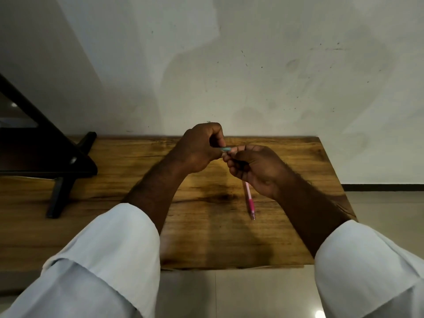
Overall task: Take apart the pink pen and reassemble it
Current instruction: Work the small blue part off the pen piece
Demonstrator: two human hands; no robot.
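The pink pen (249,200) lies on the wooden table (206,237), tip toward me. Its upper end is hidden under my right hand (254,168). Both hands are raised above the table's middle and meet fingertip to fingertip. Between them shows a short teal pen piece (226,148). My left hand (199,150) pinches one end of it with closed fingers. My right hand's curled fingers close around the other end. The rest of the teal piece is hidden inside my hands, so I cannot tell its full shape.
A dark stand (57,161) with splayed legs sits on the table at the left. A pale wall rises right behind the table's far edge. The table ends at the right near my right forearm, with tiled floor (378,214) beyond.
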